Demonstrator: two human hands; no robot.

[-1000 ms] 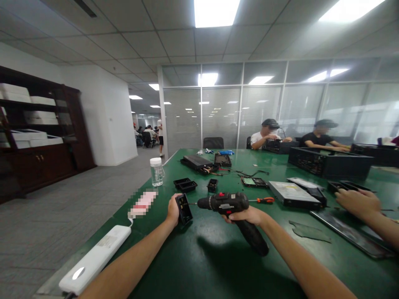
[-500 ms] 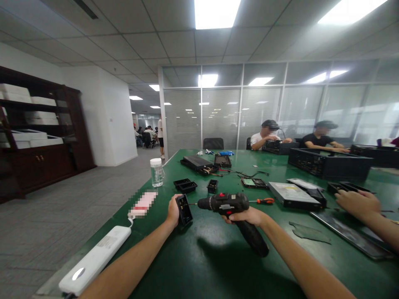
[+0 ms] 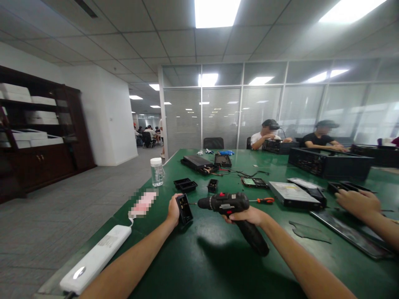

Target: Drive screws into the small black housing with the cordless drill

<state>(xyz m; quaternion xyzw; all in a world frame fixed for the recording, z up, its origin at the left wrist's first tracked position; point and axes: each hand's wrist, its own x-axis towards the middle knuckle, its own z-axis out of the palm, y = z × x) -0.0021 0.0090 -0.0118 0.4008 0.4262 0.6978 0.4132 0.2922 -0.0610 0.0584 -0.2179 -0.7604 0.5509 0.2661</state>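
Head view: left hand (image 3: 173,211) clasps a tilted box (image 3: 186,212); right hand (image 3: 251,215), wrapped round a drill (image 3: 232,202), points its bit (image 3: 193,203) inside.

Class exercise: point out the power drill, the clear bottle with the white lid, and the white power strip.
Power drill (image 3: 229,202): head view, on its body.
Clear bottle (image 3: 157,176): head view, mid-side.
White power strip (image 3: 98,258): head view, top face.

At the surface (image 3: 199,257) there were one drill (image 3: 224,202), one black housing (image 3: 184,209), one screwdriver (image 3: 264,200), one bottle (image 3: 156,172) and one power strip (image 3: 96,258) — plus three small black trays (image 3: 212,185), three large black cases (image 3: 330,163) and, across the far side, two capped people (image 3: 269,135).
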